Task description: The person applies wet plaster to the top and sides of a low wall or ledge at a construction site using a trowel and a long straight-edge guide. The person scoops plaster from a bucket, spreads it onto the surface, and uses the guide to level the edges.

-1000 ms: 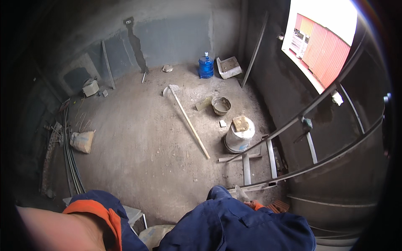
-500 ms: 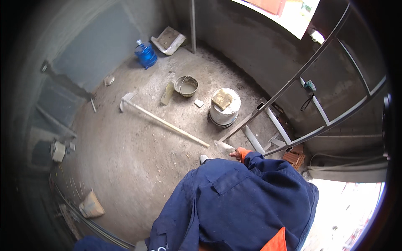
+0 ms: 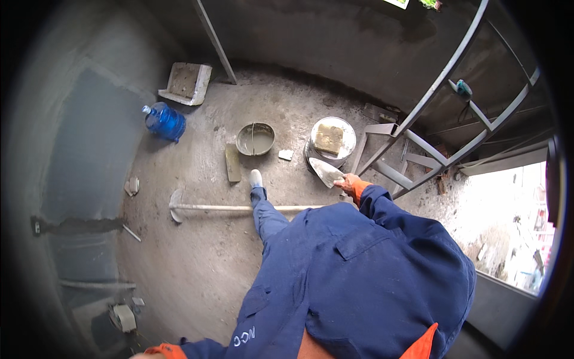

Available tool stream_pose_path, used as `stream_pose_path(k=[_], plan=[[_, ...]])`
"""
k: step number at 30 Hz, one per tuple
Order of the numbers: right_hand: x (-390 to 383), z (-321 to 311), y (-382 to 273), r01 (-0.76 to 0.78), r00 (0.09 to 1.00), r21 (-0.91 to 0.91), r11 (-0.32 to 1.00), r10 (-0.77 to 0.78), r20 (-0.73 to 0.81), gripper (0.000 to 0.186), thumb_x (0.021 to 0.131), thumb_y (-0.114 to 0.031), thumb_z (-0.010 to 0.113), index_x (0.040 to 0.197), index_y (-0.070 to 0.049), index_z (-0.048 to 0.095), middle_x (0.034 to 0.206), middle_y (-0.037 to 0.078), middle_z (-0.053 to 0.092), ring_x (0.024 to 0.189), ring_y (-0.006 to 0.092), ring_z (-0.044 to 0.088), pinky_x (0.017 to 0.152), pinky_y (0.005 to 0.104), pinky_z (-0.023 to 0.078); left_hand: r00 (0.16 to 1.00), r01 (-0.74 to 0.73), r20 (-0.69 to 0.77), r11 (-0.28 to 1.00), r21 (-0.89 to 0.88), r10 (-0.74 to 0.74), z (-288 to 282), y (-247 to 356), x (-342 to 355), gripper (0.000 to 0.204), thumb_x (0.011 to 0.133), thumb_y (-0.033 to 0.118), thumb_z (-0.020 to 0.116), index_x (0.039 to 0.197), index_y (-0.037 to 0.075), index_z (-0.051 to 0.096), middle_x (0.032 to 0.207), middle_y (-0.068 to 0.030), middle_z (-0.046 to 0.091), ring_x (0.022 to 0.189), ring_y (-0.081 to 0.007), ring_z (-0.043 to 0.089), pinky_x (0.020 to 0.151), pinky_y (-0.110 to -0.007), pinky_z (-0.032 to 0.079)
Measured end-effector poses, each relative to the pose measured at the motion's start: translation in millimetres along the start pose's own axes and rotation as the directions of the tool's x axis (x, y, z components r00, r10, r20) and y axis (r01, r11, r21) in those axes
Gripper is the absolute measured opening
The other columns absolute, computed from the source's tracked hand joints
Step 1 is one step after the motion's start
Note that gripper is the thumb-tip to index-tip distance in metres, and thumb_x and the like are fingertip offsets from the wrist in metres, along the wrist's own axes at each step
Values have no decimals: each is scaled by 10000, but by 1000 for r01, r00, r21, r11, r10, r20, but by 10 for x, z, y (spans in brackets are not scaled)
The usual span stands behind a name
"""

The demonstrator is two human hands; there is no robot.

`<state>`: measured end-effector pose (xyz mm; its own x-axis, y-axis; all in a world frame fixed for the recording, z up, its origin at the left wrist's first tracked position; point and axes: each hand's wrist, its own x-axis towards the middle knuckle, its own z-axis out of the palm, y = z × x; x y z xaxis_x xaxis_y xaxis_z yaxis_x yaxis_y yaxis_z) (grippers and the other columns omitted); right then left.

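My right hand [image 3: 349, 183] is closed around the handle of a pointed trowel [image 3: 326, 172]. The blade reaches left from my fist, over the near side of a white bucket [image 3: 315, 157]. On the bucket's top lies a yellowish, dirty block like a sponge [image 3: 329, 139]. Only a sliver of my left hand [image 3: 148, 356] shows below its orange cuff at the bottom edge; its fingers are out of sight. Ahead on the floor stands a mortar pail [image 3: 255, 148] with grey contents and a handle across it. Beside the pail lies a flat board [image 3: 232, 163].
A long-handled hoe [image 3: 239, 207] lies across the floor, under my leg. To the right leans a metal ladder-like frame [image 3: 421, 146]. A blue water jug [image 3: 165, 122] and a dirty white tray [image 3: 185, 84] are at the far left. A pole [image 3: 215, 42] stands by the back wall.
My view has turned and moved closer to the pail and bucket. One foot has stepped forward past the hoe's handle. The trowel now shows fully beside the bucket, and my left cuff has appeared.
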<state>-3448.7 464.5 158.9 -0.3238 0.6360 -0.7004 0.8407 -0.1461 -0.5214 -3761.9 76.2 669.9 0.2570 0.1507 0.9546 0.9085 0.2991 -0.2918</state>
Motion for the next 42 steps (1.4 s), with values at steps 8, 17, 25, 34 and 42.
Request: stream_pose_path(k=[8,17,25,34,42], plan=[[988,102,-1908,-64,996,-233,970,47,-78,628,757,-508,628,1087,26,632,1060,258,629,996,378,619,850,425,497,-619,733,483,-235,639,-619,1398,-986,-5994,574,782,343,740,1190,-25,574,1017,-125,655,809,-189,642,662,-322,500],[892,658,-2513,-3,987,-160,987,-22,-158,603,787,-558,628,1069,-28,576,903,215,648,805,353,655,704,435,507,-709,702,683,-276,657,-177,3618,-1035,-6831,486,859,291,674,1222,-1,534,972,-91,673,696,-136,650,503,-233,460],[521,1744,-2176,-287,935,515,808,352,-32,464,809,-445,679,932,-11,571,589,91,532,455,194,513,413,346,405,-734,674,678,-96,732,22,3780,-1115,-6743,492,839,278,688,1209,-12,542,925,-114,682,640,-150,647,503,-258,475],[860,1776,-2137,-391,870,609,690,493,1,459,815,-382,690,1057,-19,546,573,83,508,433,177,474,396,343,376,-695,706,697,-16,708,174,4677,-1127,-6510,536,872,294,657,1285,5,474,976,-92,666,713,-134,651,542,-234,477],[1424,1068,-2458,-232,860,621,749,456,-228,407,814,-405,660,971,-47,548,603,79,537,442,174,507,404,336,397,-643,747,669,111,656,373,5403,-895,-6110,596,863,302,665,1329,8,437,1002,-98,669,741,-123,648,575,-234,460]])
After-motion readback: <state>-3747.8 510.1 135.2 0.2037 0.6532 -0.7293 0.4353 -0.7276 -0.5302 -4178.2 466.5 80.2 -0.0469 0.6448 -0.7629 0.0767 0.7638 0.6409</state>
